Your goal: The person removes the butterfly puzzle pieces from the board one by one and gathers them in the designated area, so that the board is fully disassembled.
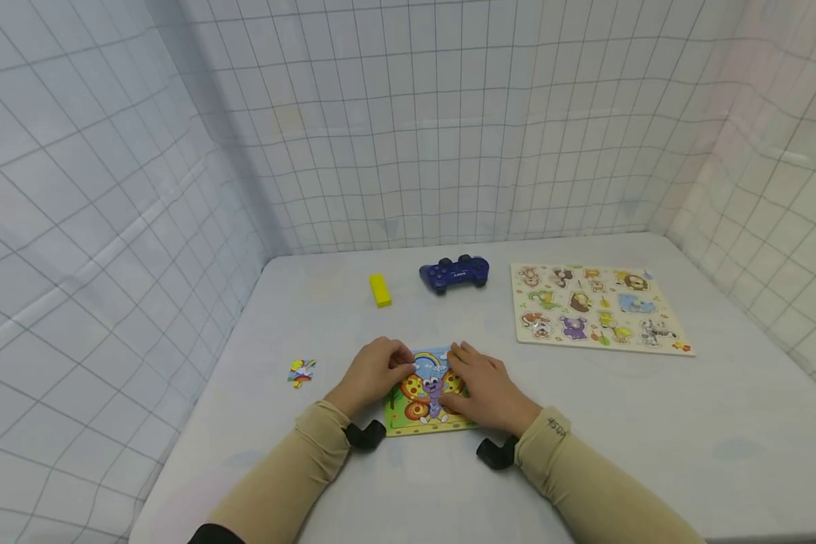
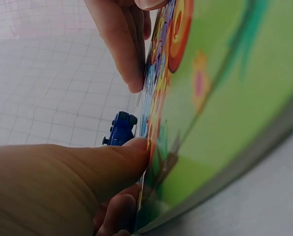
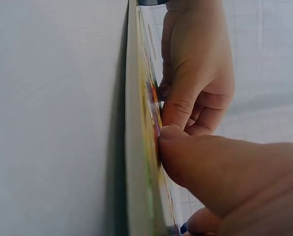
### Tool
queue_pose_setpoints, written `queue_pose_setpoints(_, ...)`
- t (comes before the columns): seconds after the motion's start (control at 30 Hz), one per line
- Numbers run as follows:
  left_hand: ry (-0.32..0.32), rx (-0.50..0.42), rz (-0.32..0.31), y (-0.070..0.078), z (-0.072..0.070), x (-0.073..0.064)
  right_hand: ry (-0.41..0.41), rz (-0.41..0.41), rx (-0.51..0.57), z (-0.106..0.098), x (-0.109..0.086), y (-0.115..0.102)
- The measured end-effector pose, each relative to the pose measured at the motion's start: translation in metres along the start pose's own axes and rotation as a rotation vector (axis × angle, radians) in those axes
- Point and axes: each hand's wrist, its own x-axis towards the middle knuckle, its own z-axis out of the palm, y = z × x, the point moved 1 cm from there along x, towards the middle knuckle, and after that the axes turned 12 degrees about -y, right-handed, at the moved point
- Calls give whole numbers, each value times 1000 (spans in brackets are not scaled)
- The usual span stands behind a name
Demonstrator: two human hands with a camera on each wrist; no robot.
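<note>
A jigsaw puzzle board (image 1: 427,428) with a purple cartoon butterfly, a rainbow and green grass lies in front of the person. At its upper left, the left hand (image 1: 375,372) has bent fingers, with thumb and forefinger tips close together over the picture; I cannot tell whether they pinch a piece. In the left wrist view the left thumb (image 2: 121,160) touches the picture face. Across the board's right side rests the right hand (image 1: 488,385), its fingers extended toward the top edge and its thumb (image 3: 185,147) on the picture. Both hands hide parts of the board.
A loose puzzle piece (image 1: 301,372) lies to the left. Farther back are a yellow block (image 1: 380,290) and a blue game controller (image 1: 454,273). An animal puzzle board (image 1: 595,308) lies at the back right. Gridded white curtains (image 1: 408,128) surround the table.
</note>
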Motion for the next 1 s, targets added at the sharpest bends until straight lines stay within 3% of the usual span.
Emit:
queue_pose_setpoints(0.2, 18, 6, 0, -1, 2, 1, -16, 28, -42, -1, 1, 0)
queue_pose_setpoints(0.53, 42, 57, 5, -3, 5, 0, -58, 35, -22, -2, 1, -1)
queue_pose_setpoints(0.8, 34, -4, -33, -1, 5, 0, -67, 24, -13, -3, 0, -2)
queue_pose_setpoints(1.0, 58, -49, -20, 1, 5, -1, -72, 21, -21, -2, 0, 0)
